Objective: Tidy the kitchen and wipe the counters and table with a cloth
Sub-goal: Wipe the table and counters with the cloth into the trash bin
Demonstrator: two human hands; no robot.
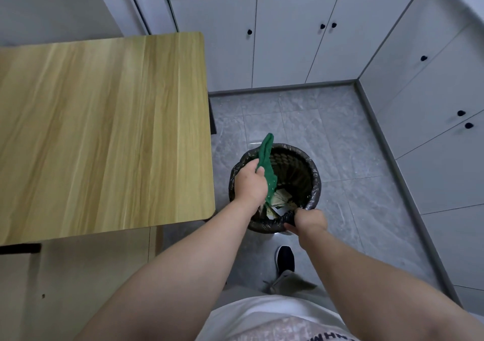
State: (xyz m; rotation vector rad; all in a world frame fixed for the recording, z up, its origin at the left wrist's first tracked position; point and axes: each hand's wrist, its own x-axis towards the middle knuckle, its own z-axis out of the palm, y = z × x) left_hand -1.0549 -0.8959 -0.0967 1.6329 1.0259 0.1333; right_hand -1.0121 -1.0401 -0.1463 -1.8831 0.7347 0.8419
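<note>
Cloth (267, 168), green and bunched, is gripped in the left hand (248, 183), which holds it above the open mouth of a round bin (313, 173); one end of the cloth sticks up past the far rim, the other hangs down from the fist into the bin's opening; the bin stands on the grey tiled floor (353, 157) just beside the near right corner of the wooden table (104, 131); a dark bin liner (264, 223) is folded over the bin's rim, and the right hand (309, 221) is closed on that liner at the near edge, thumb outside, fingers curled over the rim; pale paper scraps (280, 202) lie at the bottom of the bin, partly hidden by the hanging cloth; white cabinets (288, 39) with small black knobs run along the far wall and down the right side, meeting at a corner; near the bottom of the view a black shoe (285, 258) rests on the tiles below the bin, and a white shirt (262, 319) fills the lower edge between the two bare forearms.
</note>
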